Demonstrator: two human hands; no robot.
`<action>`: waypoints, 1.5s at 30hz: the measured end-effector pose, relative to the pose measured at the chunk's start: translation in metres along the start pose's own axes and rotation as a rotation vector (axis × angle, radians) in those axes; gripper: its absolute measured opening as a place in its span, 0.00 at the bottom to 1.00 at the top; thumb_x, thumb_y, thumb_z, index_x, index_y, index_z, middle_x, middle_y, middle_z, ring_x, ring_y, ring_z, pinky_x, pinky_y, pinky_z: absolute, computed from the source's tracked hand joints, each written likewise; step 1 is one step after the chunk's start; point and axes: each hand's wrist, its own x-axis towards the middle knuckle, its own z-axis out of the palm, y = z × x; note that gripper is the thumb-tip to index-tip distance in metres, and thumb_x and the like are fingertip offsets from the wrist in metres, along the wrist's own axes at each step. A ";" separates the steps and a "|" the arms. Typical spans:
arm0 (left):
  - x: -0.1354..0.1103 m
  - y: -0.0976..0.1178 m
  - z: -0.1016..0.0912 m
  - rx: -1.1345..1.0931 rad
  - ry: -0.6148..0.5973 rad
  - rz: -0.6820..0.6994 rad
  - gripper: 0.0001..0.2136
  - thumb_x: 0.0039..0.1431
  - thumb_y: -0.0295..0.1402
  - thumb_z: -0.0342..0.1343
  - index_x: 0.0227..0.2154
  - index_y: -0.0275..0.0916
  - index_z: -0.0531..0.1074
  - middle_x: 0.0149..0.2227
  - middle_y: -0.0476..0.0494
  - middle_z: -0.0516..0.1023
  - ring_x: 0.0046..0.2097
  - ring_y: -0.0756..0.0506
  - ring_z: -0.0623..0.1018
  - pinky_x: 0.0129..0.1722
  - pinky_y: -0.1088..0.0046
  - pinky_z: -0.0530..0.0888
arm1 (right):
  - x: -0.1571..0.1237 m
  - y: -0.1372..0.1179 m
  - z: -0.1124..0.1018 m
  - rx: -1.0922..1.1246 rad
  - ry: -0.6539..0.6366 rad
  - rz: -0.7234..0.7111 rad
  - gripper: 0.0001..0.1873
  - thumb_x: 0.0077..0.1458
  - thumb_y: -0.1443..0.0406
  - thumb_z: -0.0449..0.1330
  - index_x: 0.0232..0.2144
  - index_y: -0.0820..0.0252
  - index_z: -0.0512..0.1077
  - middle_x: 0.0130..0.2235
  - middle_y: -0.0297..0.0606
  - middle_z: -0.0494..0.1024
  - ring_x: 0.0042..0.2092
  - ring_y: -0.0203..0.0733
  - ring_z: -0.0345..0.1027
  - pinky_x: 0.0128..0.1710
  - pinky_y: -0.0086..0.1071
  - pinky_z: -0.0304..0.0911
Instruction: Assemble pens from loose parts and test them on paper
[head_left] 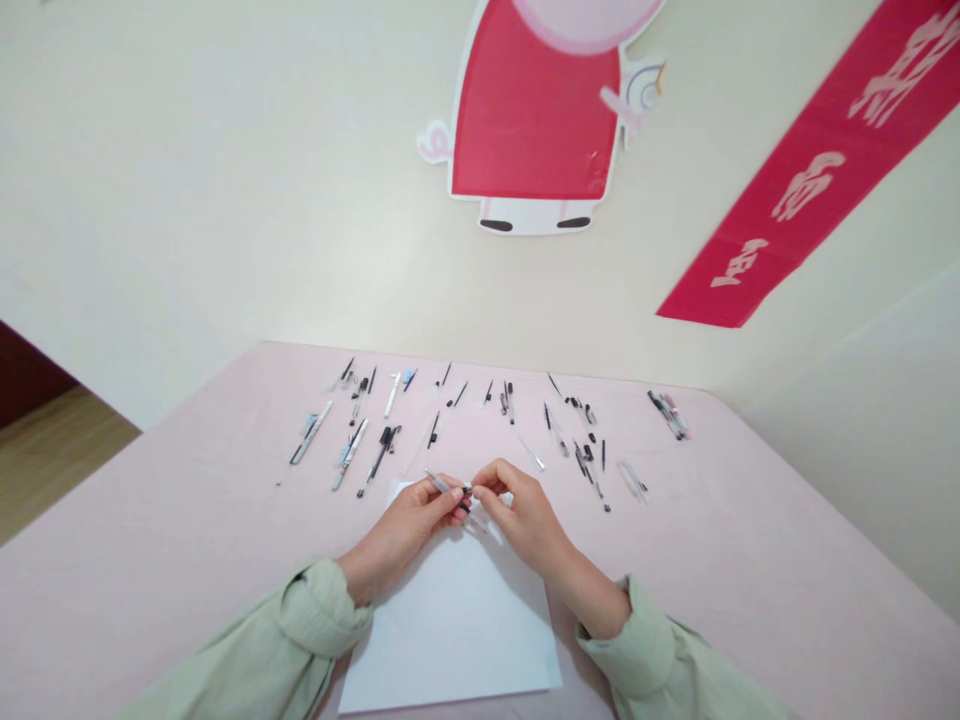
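Note:
My left hand [420,520] is closed around a thin grey pen barrel [439,483] that sticks out up and to the left. My right hand [517,510] meets it fingertip to fingertip, pinching a small dark pen part [467,489] at the barrel's end. Both hands hover over a white sheet of paper [457,630] lying on the pink table [150,560]. Light green sleeves cover both forearms.
Several pens and loose pen parts lie in a row across the far half of the table, from a white pen [311,432] at the left to a bundle of pens [669,413] at the right. A cream wall with a red cartoon figure and a red banner stands behind.

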 end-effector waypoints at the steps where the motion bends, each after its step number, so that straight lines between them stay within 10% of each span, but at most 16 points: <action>1: 0.000 0.001 0.000 0.002 0.001 -0.001 0.10 0.50 0.37 0.63 0.30 0.35 0.76 0.29 0.47 0.74 0.32 0.49 0.70 0.36 0.72 0.67 | 0.000 0.000 0.000 0.000 0.002 -0.001 0.03 0.55 0.70 0.56 0.31 0.59 0.70 0.30 0.33 0.74 0.33 0.36 0.68 0.36 0.30 0.64; 13: 0.002 -0.005 -0.004 -0.089 0.016 -0.028 0.12 0.49 0.38 0.65 0.33 0.34 0.77 0.31 0.46 0.76 0.32 0.50 0.71 0.37 0.74 0.68 | 0.003 0.000 -0.007 -0.067 -0.015 -0.053 0.06 0.60 0.66 0.53 0.36 0.57 0.70 0.35 0.36 0.75 0.37 0.38 0.69 0.39 0.31 0.63; 26: 0.001 -0.004 -0.003 -0.122 0.079 -0.079 0.09 0.50 0.34 0.66 0.32 0.35 0.78 0.32 0.46 0.77 0.32 0.52 0.72 0.39 0.76 0.71 | 0.013 0.056 -0.051 -0.967 0.179 0.227 0.03 0.56 0.68 0.55 0.34 0.58 0.69 0.37 0.43 0.72 0.40 0.46 0.65 0.36 0.34 0.57; 38: 0.000 0.000 0.000 -0.152 0.102 -0.067 0.11 0.47 0.36 0.68 0.31 0.35 0.77 0.30 0.48 0.76 0.31 0.52 0.71 0.36 0.77 0.70 | 0.016 0.037 -0.047 -0.038 0.067 0.064 0.05 0.54 0.64 0.56 0.34 0.58 0.68 0.34 0.34 0.72 0.35 0.39 0.66 0.35 0.31 0.62; 45: -0.002 0.000 0.002 -0.168 0.133 -0.034 0.09 0.50 0.34 0.66 0.31 0.35 0.77 0.30 0.48 0.75 0.31 0.52 0.71 0.36 0.76 0.69 | 0.015 0.024 -0.052 0.035 -0.051 0.074 0.05 0.54 0.64 0.58 0.35 0.58 0.69 0.35 0.34 0.72 0.35 0.38 0.66 0.37 0.31 0.62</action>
